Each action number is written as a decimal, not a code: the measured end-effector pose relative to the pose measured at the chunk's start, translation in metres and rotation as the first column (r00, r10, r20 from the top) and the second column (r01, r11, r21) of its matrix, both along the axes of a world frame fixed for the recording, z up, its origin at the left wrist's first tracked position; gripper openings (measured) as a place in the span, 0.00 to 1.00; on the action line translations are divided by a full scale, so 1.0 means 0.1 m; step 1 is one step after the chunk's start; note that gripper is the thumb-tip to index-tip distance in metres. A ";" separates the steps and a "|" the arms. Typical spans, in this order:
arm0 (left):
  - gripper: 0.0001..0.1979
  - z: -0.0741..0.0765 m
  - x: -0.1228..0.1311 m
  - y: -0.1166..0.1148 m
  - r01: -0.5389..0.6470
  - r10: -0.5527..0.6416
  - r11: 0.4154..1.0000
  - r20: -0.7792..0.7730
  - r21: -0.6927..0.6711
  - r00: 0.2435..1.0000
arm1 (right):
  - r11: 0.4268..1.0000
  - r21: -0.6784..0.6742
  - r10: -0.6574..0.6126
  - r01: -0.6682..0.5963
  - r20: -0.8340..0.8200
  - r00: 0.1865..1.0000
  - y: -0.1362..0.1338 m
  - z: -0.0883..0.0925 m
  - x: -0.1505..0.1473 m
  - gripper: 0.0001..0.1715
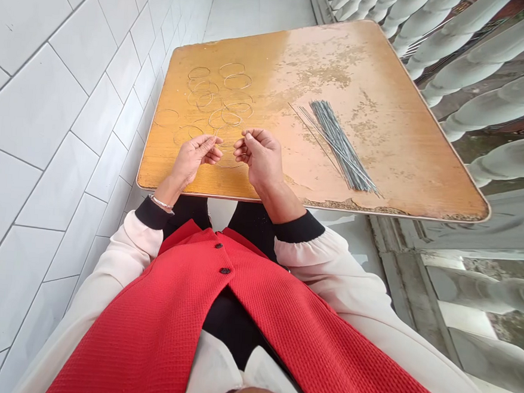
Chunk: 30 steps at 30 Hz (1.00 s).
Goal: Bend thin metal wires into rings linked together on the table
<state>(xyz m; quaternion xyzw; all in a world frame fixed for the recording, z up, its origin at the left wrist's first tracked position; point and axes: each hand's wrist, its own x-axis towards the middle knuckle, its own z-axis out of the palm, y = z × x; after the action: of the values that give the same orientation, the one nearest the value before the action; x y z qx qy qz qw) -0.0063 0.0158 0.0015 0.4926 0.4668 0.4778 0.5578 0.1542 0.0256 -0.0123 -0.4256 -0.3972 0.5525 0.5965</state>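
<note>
Softly, the left hand [195,159] and right hand [258,160] curl beside the light, bendy wire rings [219,95]; any grip cannot be told.

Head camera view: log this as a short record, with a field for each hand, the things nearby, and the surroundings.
Left hand: fingers curled just above the tabletop, silver bangle on the wrist
Right hand: fingertips pinched together; any thin wire held is too fine to tell
Nearby: wire rings scattered ahead of the hands, some overlapping; bundle of straight wires to the right
Surface: worn, peeling wooden tabletop
Surroundings: white tiled wall left, white balusters right
</note>
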 end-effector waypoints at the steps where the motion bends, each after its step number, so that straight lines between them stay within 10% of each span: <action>1: 0.15 0.01 0.00 0.00 -0.010 0.010 1.000 0.005 -0.007 1.000 | 1.000 0.000 0.005 -0.005 -0.010 1.000 -0.01 0.00 0.00 0.12; 12: 0.05 -0.02 -0.05 -0.03 -0.033 0.034 0.999 0.084 -0.014 0.996 | 0.996 -0.067 0.056 -0.064 -0.120 0.991 -0.08 -0.07 0.05 0.04; 21: 0.09 0.16 -0.15 0.01 0.167 -0.167 0.986 -0.098 -0.006 0.981 | 0.979 0.204 -0.070 0.014 0.269 0.961 0.07 -0.08 0.24 0.09; 30: 0.11 0.30 -0.07 0.04 0.332 -0.290 0.943 -0.404 0.036 0.868 | 0.945 0.167 0.131 -0.282 0.596 0.792 0.09 0.20 0.18 0.10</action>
<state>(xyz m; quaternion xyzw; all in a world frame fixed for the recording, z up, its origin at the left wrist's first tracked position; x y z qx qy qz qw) -0.0128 0.0196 0.0314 0.6755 0.4580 0.2969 0.4957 0.1726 0.0342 0.0077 -0.4487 -0.6690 0.4056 0.4319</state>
